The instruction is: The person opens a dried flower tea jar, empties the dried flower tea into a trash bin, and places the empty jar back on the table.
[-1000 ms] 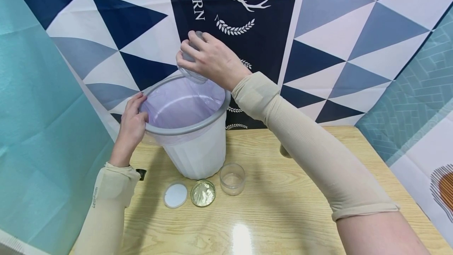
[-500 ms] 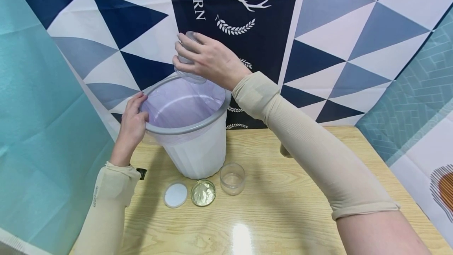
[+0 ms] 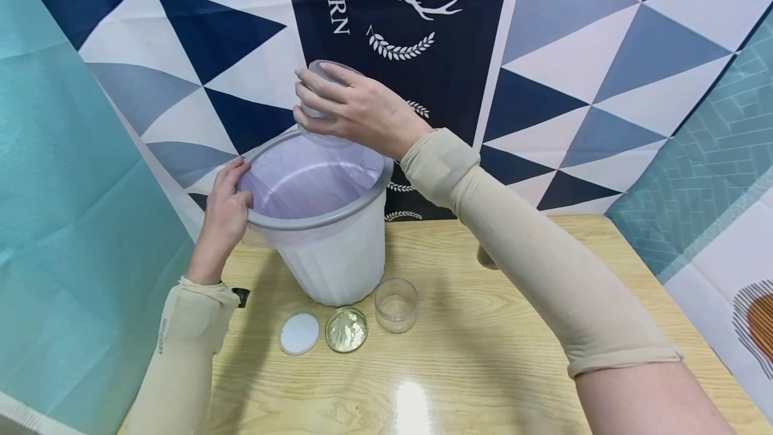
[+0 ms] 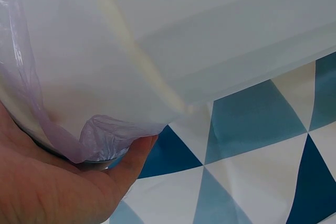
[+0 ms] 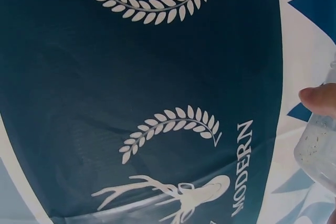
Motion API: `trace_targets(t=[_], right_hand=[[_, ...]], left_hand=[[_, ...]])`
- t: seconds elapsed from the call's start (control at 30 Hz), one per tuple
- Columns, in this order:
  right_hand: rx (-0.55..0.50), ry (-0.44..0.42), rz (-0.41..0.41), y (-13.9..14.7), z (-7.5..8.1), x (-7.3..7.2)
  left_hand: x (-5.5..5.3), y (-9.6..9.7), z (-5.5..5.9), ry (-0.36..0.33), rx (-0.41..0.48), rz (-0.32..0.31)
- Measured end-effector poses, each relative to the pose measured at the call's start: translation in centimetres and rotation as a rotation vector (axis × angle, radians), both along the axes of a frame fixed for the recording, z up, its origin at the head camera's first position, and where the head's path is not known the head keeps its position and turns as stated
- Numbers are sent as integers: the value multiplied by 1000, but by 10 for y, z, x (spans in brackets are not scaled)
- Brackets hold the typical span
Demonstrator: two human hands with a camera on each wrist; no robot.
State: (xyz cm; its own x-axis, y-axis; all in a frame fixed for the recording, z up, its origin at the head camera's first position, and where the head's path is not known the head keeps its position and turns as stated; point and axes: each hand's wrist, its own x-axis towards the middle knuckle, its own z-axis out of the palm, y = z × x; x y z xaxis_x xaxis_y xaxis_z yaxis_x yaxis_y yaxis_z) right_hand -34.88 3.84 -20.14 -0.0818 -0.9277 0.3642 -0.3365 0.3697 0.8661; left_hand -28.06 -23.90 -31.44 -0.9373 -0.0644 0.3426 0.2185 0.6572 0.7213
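Observation:
My left hand (image 3: 226, 210) grips the grey rim of a white trash bin (image 3: 338, 264) lined with a thin lilac bag (image 3: 302, 186). In the left wrist view, the left hand (image 4: 68, 187) curls around the rim, where the bag (image 4: 105, 135) is folded over. My right hand (image 3: 356, 106) holds a clear jar (image 3: 317, 133) over the far side of the bin's mouth, its fingers spread around the jar's side. Small dark specks dot the wall of the jar (image 5: 315, 145) in the right wrist view. The fingers hide much of the jar.
In front of the bin lie a white disc-shaped lid (image 3: 299, 333), a round gold lid (image 3: 347, 329) and a clear round container (image 3: 396, 305). A brownish object (image 3: 486, 259) is partly hidden behind the right forearm. A patterned cloth (image 3: 574, 86) hangs behind the wooden table (image 3: 483, 368).
The jar and right hand have shifted slightly left and down, and the jar has turned so its upper end shows wider. The left hand and bin stay put.

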Motion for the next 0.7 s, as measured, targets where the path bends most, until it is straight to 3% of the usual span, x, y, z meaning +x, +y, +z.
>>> trace_targets(t=[0.2, 0.3, 0.43, 0.57, 0.7], right_hand=[[-35, -18, 5, 4, -5, 0], [-90, -67, 16, 4, -8, 0], [-306, -296, 77, 6, -13, -2], [-549, -554, 126, 11, -19, -3], [-681, -766, 89, 16, -23, -2]], left_hand=[[0, 0, 0, -1, 8, 11], [1, -2, -1, -2, 10, 24], [4, -2, -2, 36, 4, 65], [6, 3, -4, 165, -17, 152], [9, 9, -5, 310, -33, 220]])
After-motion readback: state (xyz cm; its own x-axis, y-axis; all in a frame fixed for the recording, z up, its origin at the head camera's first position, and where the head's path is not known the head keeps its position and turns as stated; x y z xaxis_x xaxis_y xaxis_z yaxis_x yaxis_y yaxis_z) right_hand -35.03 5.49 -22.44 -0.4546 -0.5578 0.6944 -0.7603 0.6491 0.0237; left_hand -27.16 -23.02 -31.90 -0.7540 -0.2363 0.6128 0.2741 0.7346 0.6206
